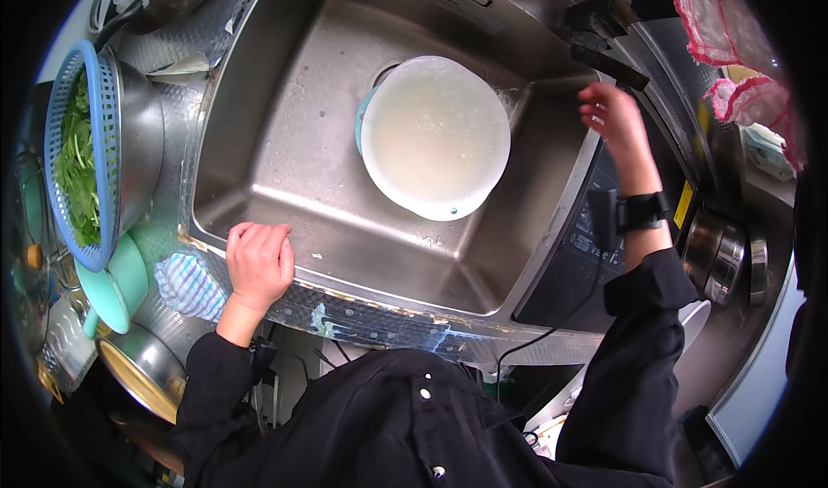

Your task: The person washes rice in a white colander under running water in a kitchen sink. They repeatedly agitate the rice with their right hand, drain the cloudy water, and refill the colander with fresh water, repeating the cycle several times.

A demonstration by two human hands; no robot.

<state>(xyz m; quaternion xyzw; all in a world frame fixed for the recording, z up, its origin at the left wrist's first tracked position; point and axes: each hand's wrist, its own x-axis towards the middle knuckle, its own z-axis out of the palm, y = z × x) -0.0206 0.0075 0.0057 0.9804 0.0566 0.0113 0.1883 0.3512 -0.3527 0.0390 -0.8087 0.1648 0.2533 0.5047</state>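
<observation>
A round white basin [435, 138] filled with cloudy liquid sits inside the stainless steel sink [291, 125], with a turquoise rim showing behind its left side. My left hand [261, 263] rests at the sink's near left edge, its fingers curled; whether it grips anything I cannot tell. Over the sink's right edge is my right hand [608, 112], raised with its fingers loosely bent and nothing seen in it. It is apart from the basin, near the black faucet [601, 48]. A black strap with a device is on my right wrist.
Left of the sink, a blue plastic colander [102, 164] of leafy greens leans by a metal pot [139, 145]. Nearer lie a turquoise plastic dipper [123, 287] and a checked cloth [189, 286]. A black cooktop [569, 268] adjoins the sink's right side. Pink-edged towels [728, 22] hang at upper right.
</observation>
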